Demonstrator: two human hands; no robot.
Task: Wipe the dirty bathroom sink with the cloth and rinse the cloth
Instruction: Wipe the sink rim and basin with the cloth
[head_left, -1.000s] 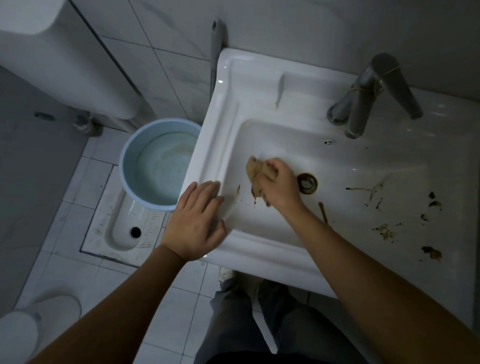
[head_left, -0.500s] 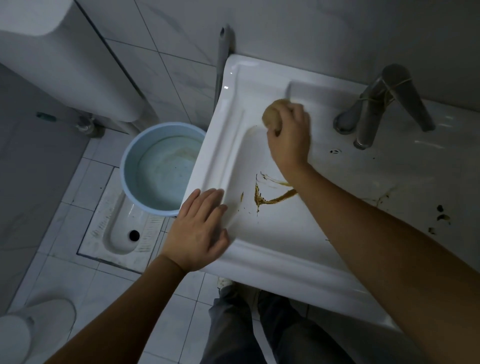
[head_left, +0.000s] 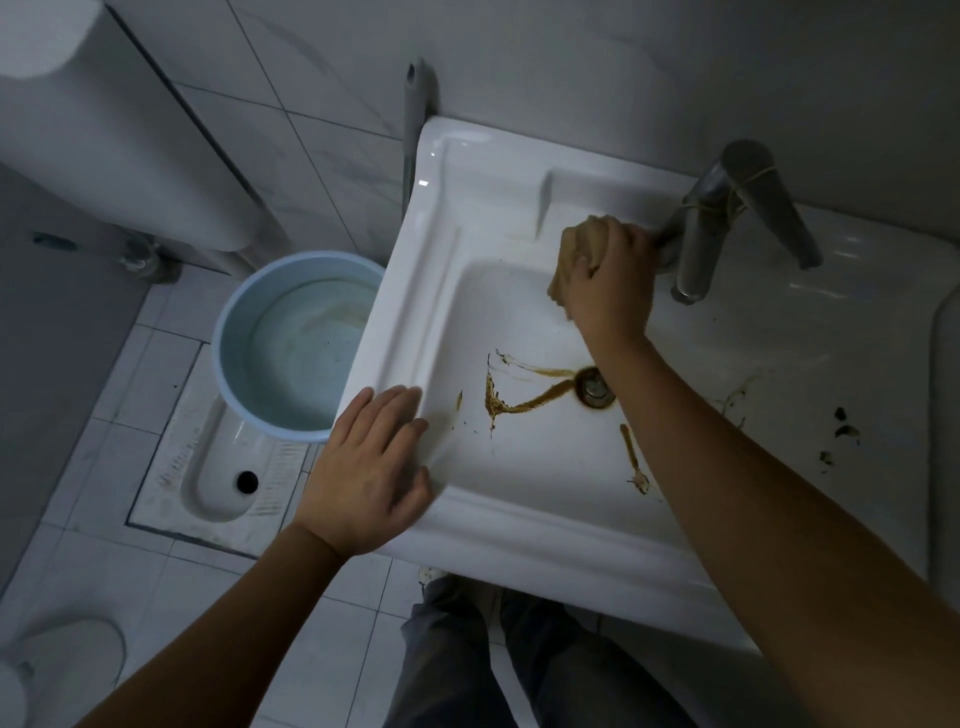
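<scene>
The white sink fills the right half of the view. Brown streaks run across its basin to the drain, and dark specks dot its right side. My right hand grips a wadded brownish cloth against the basin's back wall, just left of the metal tap. My left hand lies flat, fingers straight, on the sink's front left rim.
A pale blue bucket stands on the floor left of the sink, partly under its rim. A floor-level squat pan lies in front of it. My legs are below the sink's front edge.
My right hand carried the cloth from the basin floor near the drain up to the back wall, then right toward the tap. Fresh brown streaks show in the basin. My left hand stayed put.
</scene>
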